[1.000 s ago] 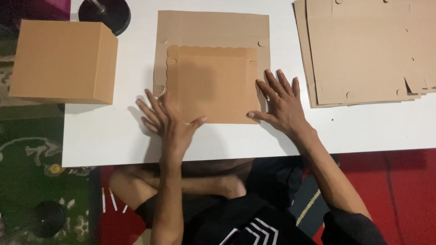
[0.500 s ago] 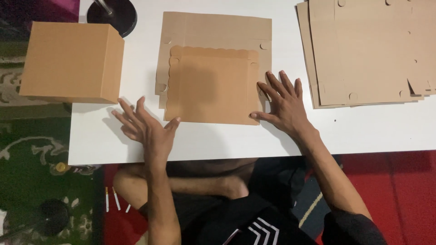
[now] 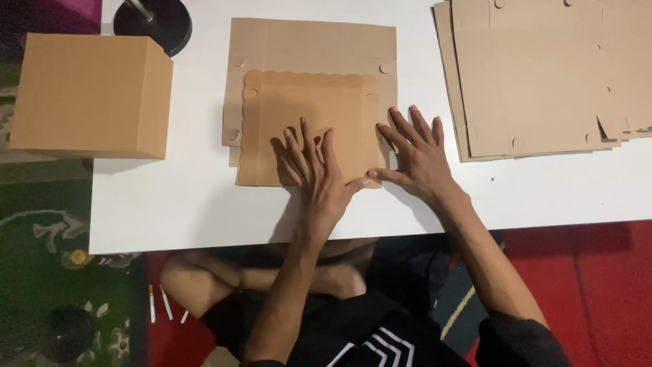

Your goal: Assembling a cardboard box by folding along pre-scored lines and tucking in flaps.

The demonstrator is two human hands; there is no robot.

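Observation:
A flat brown cardboard box blank (image 3: 309, 81) lies on the white table (image 3: 190, 197), its near part folded over into a panel with a scalloped edge. My left hand (image 3: 316, 170) rests palm down on that folded panel, fingers spread and pointing away from me. My right hand (image 3: 418, 156) presses flat at the panel's right edge, fingers apart, thumb touching the near right corner. Neither hand grips anything.
An assembled brown cardboard box (image 3: 88, 95) stands at the table's left end. A stack of flat cardboard blanks (image 3: 543, 75) lies at the far right. A round black base (image 3: 153, 24) sits at the back left. My crossed legs show below the table's near edge.
My left hand had slid off to the left of the blank; it is now back on the folded panel, near its middle. My right hand stays at the panel's right edge.

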